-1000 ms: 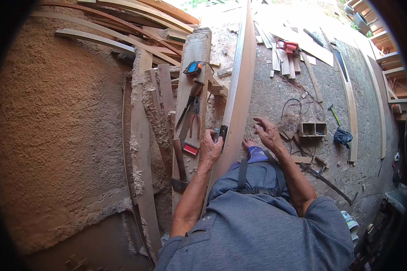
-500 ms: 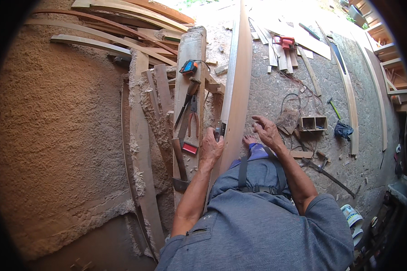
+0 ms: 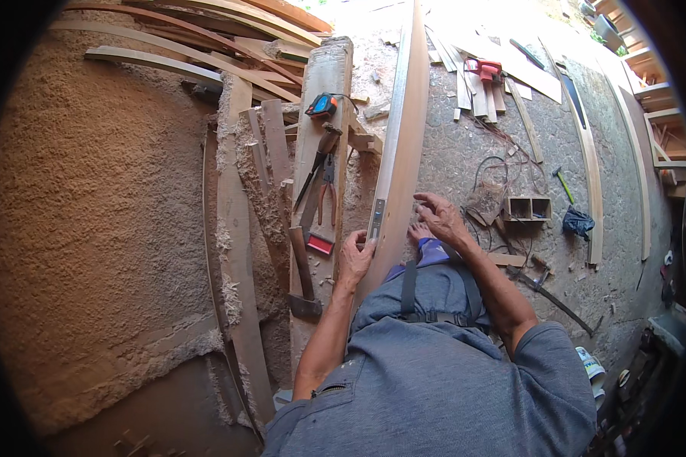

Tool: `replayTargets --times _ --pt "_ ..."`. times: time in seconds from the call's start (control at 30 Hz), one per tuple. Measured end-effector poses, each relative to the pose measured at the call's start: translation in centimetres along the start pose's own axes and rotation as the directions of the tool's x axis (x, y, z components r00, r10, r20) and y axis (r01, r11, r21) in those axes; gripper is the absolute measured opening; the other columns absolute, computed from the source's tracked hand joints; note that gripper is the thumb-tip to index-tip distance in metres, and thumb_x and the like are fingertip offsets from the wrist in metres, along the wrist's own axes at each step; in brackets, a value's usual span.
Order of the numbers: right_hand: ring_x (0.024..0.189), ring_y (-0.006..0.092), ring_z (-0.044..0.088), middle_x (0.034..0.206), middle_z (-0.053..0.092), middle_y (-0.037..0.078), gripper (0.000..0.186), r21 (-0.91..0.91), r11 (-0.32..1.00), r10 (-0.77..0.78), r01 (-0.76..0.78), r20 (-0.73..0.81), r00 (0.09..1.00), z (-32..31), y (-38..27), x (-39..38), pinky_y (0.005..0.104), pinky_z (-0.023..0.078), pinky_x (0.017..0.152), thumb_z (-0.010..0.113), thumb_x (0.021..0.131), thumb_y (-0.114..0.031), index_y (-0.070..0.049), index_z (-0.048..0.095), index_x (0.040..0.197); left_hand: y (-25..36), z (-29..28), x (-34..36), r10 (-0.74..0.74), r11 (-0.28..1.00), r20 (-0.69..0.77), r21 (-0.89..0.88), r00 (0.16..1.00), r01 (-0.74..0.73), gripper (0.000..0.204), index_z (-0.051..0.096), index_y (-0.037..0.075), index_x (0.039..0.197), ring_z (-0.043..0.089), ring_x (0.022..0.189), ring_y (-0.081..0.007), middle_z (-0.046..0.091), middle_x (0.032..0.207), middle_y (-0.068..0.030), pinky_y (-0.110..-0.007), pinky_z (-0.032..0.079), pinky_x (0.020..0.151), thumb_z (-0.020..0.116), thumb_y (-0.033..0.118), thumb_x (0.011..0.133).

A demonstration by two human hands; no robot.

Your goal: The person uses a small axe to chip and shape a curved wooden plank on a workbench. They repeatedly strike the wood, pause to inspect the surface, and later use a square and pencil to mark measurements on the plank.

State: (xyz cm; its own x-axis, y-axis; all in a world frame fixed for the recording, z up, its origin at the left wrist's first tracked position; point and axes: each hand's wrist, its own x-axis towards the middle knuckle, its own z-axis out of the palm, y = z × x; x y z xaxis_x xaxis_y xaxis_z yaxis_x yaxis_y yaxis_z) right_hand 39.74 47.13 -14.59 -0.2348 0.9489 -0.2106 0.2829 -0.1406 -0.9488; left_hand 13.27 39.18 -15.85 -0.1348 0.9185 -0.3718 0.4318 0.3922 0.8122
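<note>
A long wooden board stands on edge in front of me, its narrow pale edge facing up. On that edge lies a slim metal plate, perhaps lock or latch hardware. The fingers of my left hand are closed at the plate's lower end, against the board's left side. My right hand hovers by the board's right face with fingers apart and slightly bent, holding nothing.
Left of the board, a rough bench plank bears a tape measure, a chisel-like tool, pliers, a red block and an adze-like tool. On the floor at right are a red power tool, a hollow block and a green-handled hammer.
The metal plate, tilted in my left fingers before, now lies along the board's edge. My left hand has moved slightly down and left; my right hand has shifted a little left.
</note>
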Motion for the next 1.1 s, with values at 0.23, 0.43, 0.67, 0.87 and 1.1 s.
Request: replayTargets --times 0.23,0.43,0.67,0.87,1.1 --pt "0.100 0.0354 0.070 0.110 0.072 0.020 0.035 -0.187 0.980 -0.038 0.070 0.169 0.985 2.4 -3.8 5.4 0.0430 0.055 0.089 0.058 0.096 -0.020 -0.008 0.065 0.128 -2.5 0.8 -0.5 -0.128 0.969 0.016 -0.209 0.992 0.128 0.050 0.064 0.000 0.124 0.070 0.100 -0.0235 0.072 0.112 -0.0150 -0.037 0.055 0.087 0.078 0.034 0.090" --pt "0.103 0.0371 0.069 0.112 0.070 0.019 0.030 -0.377 0.887 -0.156 0.268 0.302 0.941 3.6 -5.1 7.5 0.0446 0.054 0.090 0.057 0.096 -0.017 -0.007 0.067 0.123 -2.2 1.8 -4.7 -0.014 1.000 -0.156 -0.028 0.988 0.009 0.059 0.060 0.004 0.133 0.067 0.113 -0.0306 0.070 0.122 -0.0179 -0.040 0.052 0.096 0.074 0.043 0.092" --pt "0.100 0.0389 0.068 0.110 0.068 0.021 0.028 -0.328 0.791 -0.245 0.517 0.604 0.758 9.9 -10.2 7.7 0.0467 0.054 0.085 0.058 0.094 -0.014 -0.008 0.069 0.120 -0.4 2.1 -5.6 0.137 0.962 -0.254 0.266 0.958 -0.067 0.058 0.052 0.015 0.144 0.066 0.108 -0.0378 0.071 0.114 -0.0163 -0.047 0.055 0.090 0.067 0.040 0.095" --pt "0.096 0.0390 0.069 0.099 0.070 0.021 0.025 -0.323 0.799 -0.222 0.507 0.625 0.748 11.5 -9.1 11.3 0.0463 0.053 0.083 0.059 0.092 -0.016 -0.007 0.071 0.112 -0.7 2.7 -6.0 0.183 0.968 -0.356 0.228 0.916 -0.105 0.050 0.062 0.015 0.136 0.069 0.100 -0.0346 0.072 0.108 -0.0142 -0.045 0.057 0.085 0.069 0.039 0.092" --pt "0.079 0.0245 0.071 0.080 0.071 0.011 0.022 -0.532 0.742 0.075 0.407 0.670 0.739 2.6 -6.1 14.7 0.0391 0.054 0.073 0.073 0.084 -0.025 -0.004 0.069 0.090 -0.5 2.8 -5.6 0.154 0.965 -0.395 0.256 0.906 -0.053 0.046 0.066 0.013 0.130 0.069 0.105 -0.0330 0.072 0.114 -0.0120 -0.044 0.057 0.089 0.070 0.036 0.090"
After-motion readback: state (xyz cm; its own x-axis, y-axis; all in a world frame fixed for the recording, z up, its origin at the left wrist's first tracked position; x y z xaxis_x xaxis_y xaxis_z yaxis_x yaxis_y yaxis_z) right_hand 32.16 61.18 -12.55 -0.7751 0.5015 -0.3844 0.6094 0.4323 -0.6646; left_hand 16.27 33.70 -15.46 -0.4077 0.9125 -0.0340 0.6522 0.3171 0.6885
